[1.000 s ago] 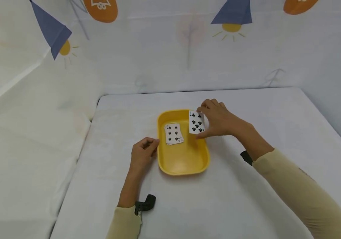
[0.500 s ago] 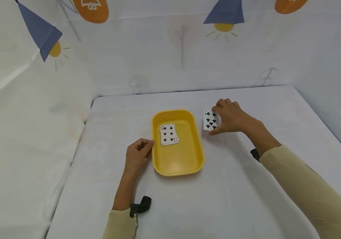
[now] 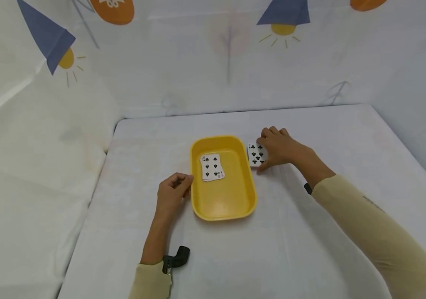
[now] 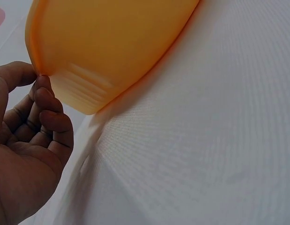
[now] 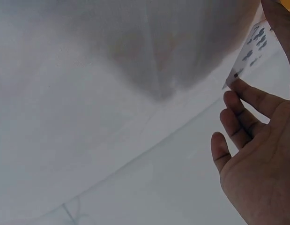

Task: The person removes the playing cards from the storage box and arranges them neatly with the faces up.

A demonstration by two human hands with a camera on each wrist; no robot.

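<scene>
A yellow tray (image 3: 223, 205) sits mid-table with a small stack of cards (image 3: 211, 167) face up in its far left part, a spade card on top. My left hand (image 3: 172, 194) rests against the tray's left rim (image 4: 46, 75), thumb and curled fingers pinching its edge. My right hand (image 3: 278, 148) holds a seven of clubs (image 3: 256, 154) just right of the tray, low over the table. In the right wrist view the card (image 5: 255, 44) is pinched between thumb and fingers.
A white cloth covers the table (image 3: 310, 232) and the surrounding walls, which carry printed lamp shapes (image 3: 50, 39). The table's left edge (image 3: 86, 224) drops off beside my left arm. Black wrist mounts (image 3: 175, 257) sit on both forearms.
My right hand carried the seven of clubs out of the tray to the right, then back a little to just beside the tray's right rim. The left hand has stayed on the rim.
</scene>
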